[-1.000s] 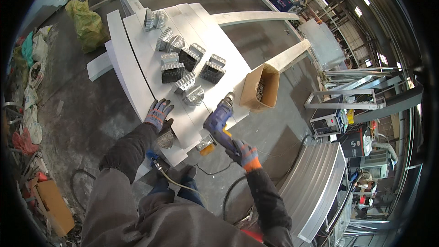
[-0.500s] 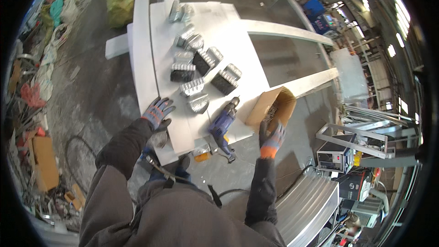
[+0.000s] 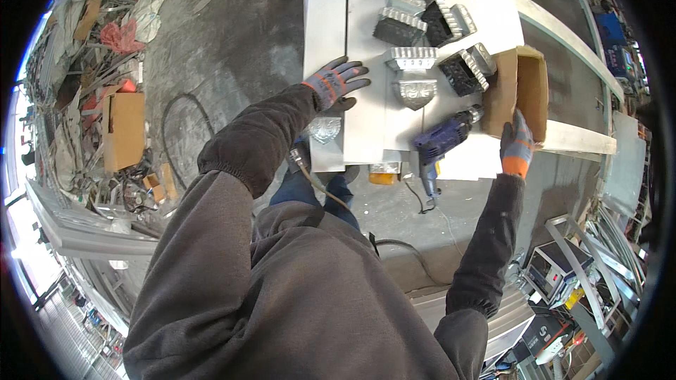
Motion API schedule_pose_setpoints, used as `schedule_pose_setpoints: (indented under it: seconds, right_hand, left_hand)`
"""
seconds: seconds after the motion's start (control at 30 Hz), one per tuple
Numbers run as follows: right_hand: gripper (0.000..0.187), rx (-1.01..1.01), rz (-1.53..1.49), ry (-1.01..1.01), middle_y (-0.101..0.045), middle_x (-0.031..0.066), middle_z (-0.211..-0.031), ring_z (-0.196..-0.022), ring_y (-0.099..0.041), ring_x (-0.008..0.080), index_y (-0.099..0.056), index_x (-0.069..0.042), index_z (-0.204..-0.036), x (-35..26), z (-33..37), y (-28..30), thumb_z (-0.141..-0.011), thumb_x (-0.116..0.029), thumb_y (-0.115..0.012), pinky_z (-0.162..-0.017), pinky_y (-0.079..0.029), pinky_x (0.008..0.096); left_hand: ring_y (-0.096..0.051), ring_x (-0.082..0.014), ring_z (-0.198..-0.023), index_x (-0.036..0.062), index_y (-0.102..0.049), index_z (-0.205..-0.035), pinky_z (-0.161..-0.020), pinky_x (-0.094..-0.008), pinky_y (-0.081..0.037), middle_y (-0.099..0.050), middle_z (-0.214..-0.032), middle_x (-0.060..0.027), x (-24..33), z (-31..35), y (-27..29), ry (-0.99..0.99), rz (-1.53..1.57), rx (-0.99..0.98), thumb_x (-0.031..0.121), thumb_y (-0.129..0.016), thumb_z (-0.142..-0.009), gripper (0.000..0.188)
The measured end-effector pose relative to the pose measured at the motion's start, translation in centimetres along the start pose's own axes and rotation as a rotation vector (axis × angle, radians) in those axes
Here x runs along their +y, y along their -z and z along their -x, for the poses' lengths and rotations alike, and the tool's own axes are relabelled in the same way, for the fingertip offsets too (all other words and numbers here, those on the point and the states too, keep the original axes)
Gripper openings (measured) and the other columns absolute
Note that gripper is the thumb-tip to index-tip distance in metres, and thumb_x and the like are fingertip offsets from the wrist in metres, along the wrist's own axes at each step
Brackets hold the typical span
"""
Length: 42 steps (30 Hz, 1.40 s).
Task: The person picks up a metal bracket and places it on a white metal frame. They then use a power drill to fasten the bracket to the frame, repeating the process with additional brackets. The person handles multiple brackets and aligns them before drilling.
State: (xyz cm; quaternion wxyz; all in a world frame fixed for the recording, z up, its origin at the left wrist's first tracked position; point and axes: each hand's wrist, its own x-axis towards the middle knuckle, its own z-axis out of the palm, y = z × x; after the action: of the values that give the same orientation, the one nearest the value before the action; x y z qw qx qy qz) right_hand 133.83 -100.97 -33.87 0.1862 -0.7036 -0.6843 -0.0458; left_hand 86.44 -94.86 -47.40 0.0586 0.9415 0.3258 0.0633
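Observation:
My left hand (image 3: 335, 86), in a grey glove with orange trim, lies over the left part of a white board (image 3: 366, 123), fingers spread. Just below its thumb is a silver shield-shaped ornament (image 3: 324, 129). My right hand (image 3: 517, 146), gloved alike, grips the near end of an open cardboard box (image 3: 501, 95), a finger over its rim; the box's contents are hidden now. Between my hands lies a blue power drill (image 3: 442, 139), its chuck toward the box. Beyond it rest a shield-faced silver piece (image 3: 415, 93) and black-sided silver pieces (image 3: 462, 74).
White beams (image 3: 574, 139) extend to the right of the board. A cable (image 3: 189, 98) curls over the floor at left, near a cardboard carton (image 3: 123, 132) and scrap. Metal profiles (image 3: 510, 324) and a boxy machine (image 3: 553, 267) stand at lower right.
My view has swung, so the board and tools sit farther right and higher. My right hand stays at the box, whose opening now shows less inside. My left hand remains spread on the board.

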Motion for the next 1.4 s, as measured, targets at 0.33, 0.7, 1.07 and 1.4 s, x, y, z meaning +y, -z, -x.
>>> schedule_pose_setpoints:
  seconds: [0.33,0.7,1.07,1.4]
  right_hand:
    - [0.027,-0.443,-0.764,-0.301,-0.074,0.0182,-0.104,-0.1,-0.073,0.0331,-0.071,-0.007,-0.123,-26.7,23.5,-5.5,-0.096,-0.009,-0.065,-0.087,-0.056,0.0401]
    - [0.026,-0.704,-0.763,-0.571,-0.075,0.0198,-0.108,-0.102,-0.073,0.0374,-0.071,-0.009,-0.119,-34.4,29.4,-11.3,-0.099,-0.025,-0.066,-0.087,-0.057,0.0449]
    - [0.06,-0.861,-0.445,-0.346,-0.062,0.0212,-0.137,-0.126,-0.06,0.0418,-0.054,-0.009,-0.142,-39.6,26.6,-13.6,-0.097,-0.048,-0.064,-0.103,-0.051,0.0497]
    - [0.065,-0.892,-0.282,-0.389,-0.062,0.0203,-0.138,-0.129,-0.058,0.04,-0.05,-0.007,-0.147,-39.7,27.4,-15.0,-0.094,-0.039,-0.07,-0.105,-0.049,0.0481]
  left_hand:
    - [-0.048,-0.0324,-0.139,0.0134,-0.054,-0.145,-0.122,-0.047,-0.036,-0.053,-0.147,-0.0144,-1.1,2.4,-0.3,0.325,0.327,0.371,0.026,-0.069,-0.091,0.057]
    - [-0.06,-0.0431,-0.124,0.0102,-0.044,-0.15,-0.101,-0.0492,-0.05,-0.062,-0.135,-0.024,-2.4,21.5,-18.1,1.706,0.598,-0.106,0.049,-0.079,-0.084,0.084]
    - [-0.064,-0.0355,-0.125,0.0142,-0.069,-0.134,-0.104,-0.0441,-0.051,-0.068,-0.135,-0.0137,-5.8,21.1,-13.9,1.447,0.647,-0.371,0.061,-0.08,-0.08,0.073]
    - [-0.067,-0.0337,-0.115,0.0198,-0.071,-0.131,-0.101,-0.0428,-0.052,-0.074,-0.121,-0.0109,-10.1,20.1,-19.1,0.999,0.765,-0.435,0.06,-0.08,-0.078,0.067]
